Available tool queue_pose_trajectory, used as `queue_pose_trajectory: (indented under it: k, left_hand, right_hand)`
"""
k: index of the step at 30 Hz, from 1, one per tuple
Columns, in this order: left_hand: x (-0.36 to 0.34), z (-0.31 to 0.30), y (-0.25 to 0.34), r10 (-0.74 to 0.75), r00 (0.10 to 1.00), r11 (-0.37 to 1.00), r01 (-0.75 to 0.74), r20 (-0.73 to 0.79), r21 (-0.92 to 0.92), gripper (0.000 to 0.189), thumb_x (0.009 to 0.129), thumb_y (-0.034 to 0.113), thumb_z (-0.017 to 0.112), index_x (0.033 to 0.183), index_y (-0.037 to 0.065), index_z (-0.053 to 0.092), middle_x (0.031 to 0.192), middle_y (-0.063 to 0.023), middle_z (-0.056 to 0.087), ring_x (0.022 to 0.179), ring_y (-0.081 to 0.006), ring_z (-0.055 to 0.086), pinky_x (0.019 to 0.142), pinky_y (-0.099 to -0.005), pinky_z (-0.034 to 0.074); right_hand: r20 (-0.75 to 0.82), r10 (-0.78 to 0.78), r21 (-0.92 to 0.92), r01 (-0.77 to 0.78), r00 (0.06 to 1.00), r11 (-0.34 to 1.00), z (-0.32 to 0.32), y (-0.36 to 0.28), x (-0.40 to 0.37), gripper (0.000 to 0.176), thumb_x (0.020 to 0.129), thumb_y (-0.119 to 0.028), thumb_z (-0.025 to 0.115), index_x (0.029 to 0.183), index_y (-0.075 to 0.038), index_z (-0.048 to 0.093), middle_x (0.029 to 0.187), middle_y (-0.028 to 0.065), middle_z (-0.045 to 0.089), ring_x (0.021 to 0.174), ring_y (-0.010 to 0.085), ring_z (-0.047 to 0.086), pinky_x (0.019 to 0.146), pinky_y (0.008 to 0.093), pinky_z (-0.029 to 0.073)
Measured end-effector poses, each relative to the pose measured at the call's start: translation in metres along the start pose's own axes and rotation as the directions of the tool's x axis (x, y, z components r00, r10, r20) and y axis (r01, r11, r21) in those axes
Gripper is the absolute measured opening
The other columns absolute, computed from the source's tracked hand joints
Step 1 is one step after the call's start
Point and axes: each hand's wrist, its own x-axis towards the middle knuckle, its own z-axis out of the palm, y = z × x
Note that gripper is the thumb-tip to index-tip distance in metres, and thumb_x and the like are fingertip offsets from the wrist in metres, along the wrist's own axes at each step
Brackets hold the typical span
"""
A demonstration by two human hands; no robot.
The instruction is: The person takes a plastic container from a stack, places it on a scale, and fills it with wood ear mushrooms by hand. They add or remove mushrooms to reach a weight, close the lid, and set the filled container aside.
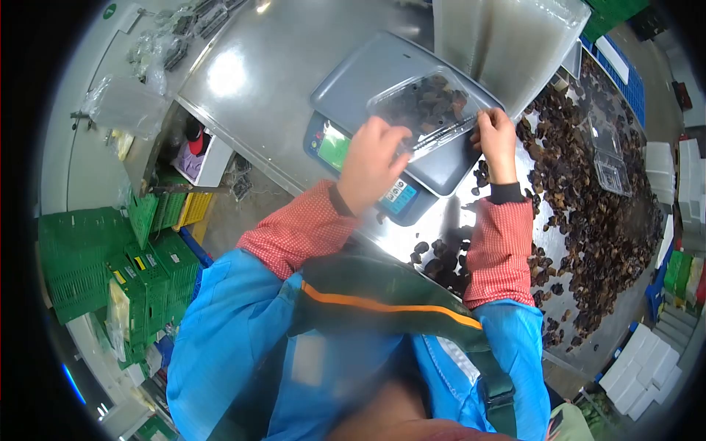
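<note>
A clear plastic container point(443, 137) holding dark brown, mushroom-like pieces point(430, 103) rests tilted on the grey pan point(357, 81) of a digital scale. At the container's right corner, my right hand point(498, 140) is closed, with thumb and fingers pinching the rim. My left hand point(371, 165) has its fingers curled at the container's near left edge; part of its grip is hidden behind the hand. Below my left hand, the scale's green display point(334, 149) and blue keypad point(399, 195) show in part.
Loose dark pieces point(588, 257) cover the metal table at right, with another clear container point(612, 173) lying among them. A tall stack of clear plastic containers point(507, 37) stands beyond the scale. Green crates point(81, 250) are piled at left on the floor.
</note>
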Motion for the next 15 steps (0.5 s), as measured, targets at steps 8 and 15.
queue_pose_trajectory:
  k: [8,15]
  left_hand:
    - [0.015,-0.007,-0.034,-0.585,0.593,0.172,0.757,0.553,-0.630,0.078,0.088,0.007,0.062,0.152,0.009,0.018,0.087,-0.0092,0.065,0.067,-0.0148,0.063,0.064,-0.0268,0.054]
    - [0.030,-0.050,-0.052,-0.507,0.659,0.194,0.715,0.555,-0.671,0.081,0.093,0.023,0.065,0.155,0.014,0.013,0.100,-0.0068,0.064,0.089,-0.0138,0.064,0.072,-0.0285,0.056]
  right_hand:
    - [0.062,0.066,0.579,-0.090,0.996,0.811,0.016,0.011,-0.019,0.005,0.093,-0.005,0.055,0.092,-0.001,0.052,0.079,0.0041,0.054,0.066,0.0141,0.059,0.062,0.0281,0.060]
    - [0.257,0.065,0.649,-0.222,0.964,0.728,-0.005,-0.005,-0.023,0.008,0.093,-0.005,0.053,0.101,-0.004,0.053,0.082,0.0038,0.059,0.070,0.0158,0.064,0.063,0.0304,0.061]
